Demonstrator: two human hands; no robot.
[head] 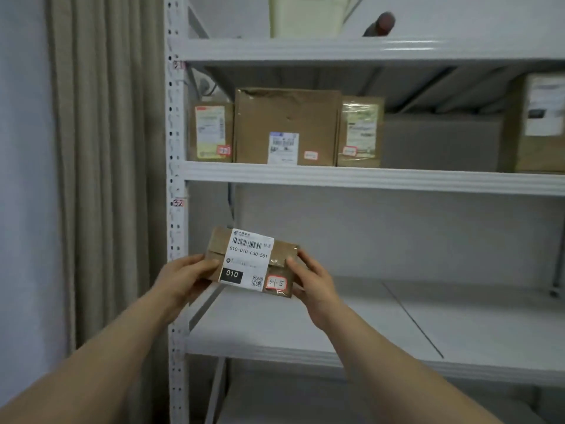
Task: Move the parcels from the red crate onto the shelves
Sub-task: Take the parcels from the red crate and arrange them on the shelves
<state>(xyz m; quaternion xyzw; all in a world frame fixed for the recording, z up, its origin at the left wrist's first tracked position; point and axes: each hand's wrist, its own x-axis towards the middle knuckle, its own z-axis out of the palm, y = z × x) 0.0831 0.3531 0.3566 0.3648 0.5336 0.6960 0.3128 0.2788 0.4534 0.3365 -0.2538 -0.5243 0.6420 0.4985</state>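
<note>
I hold a small brown parcel in both hands, in front of the white shelf unit. It carries a white barcode label and a small red-edged sticker with handwriting. My left hand grips its left end and my right hand grips its right end. The parcel hangs above the left front part of a bare shelf board. On the shelf above stand several brown parcels: a small one, a large one, another small one and one at the right edge. The red crate is out of view.
A white perforated upright runs along the shelf unit's left side. Beige curtain hangs to the left of it. A grey box stands behind the parcels. A pale container and a dark roll rest on the top shelf.
</note>
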